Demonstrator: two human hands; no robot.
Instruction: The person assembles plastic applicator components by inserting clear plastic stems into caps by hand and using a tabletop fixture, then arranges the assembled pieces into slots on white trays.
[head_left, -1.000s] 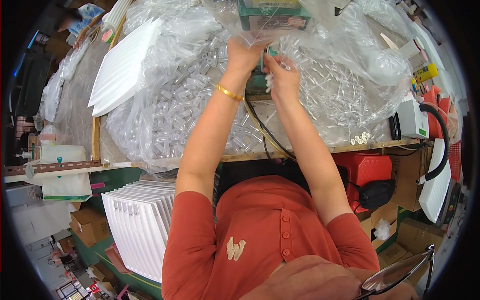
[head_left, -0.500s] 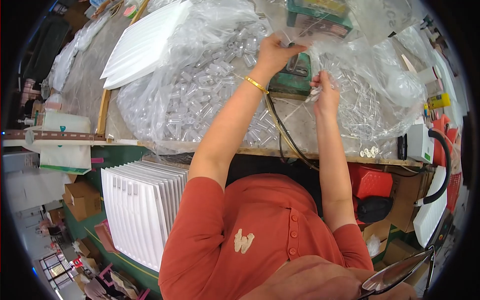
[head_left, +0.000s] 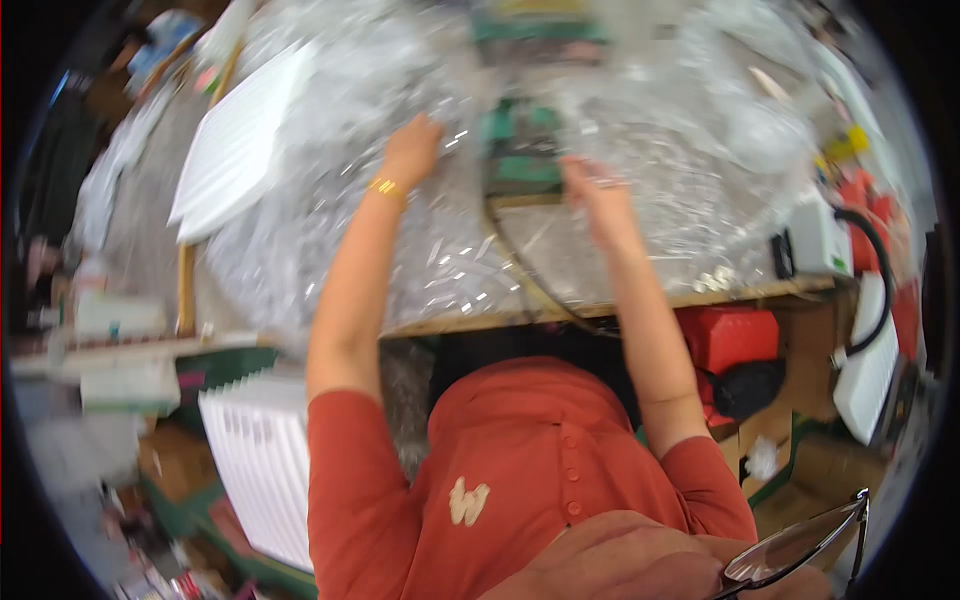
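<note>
The view is blurred by motion. My left hand, with a gold bracelet at its wrist, is over the pile of clear plastic pieces; its fingers are smeared and I cannot make out anything in them. Just right of the green machine, my right hand has its fingers drawn together around something small and whitish that I cannot make out. To its right lie many thin clear and white pieces on plastic film.
White corrugated sheets lie at the table's left, and more stand upright below its edge. A cable crosses the front edge. At right are a white box with a black hose and a red container.
My left hand has moved from above the green machine leftward to the clear pieces. My right hand remains by the machine's right side. The whole view has shifted and blurred.
</note>
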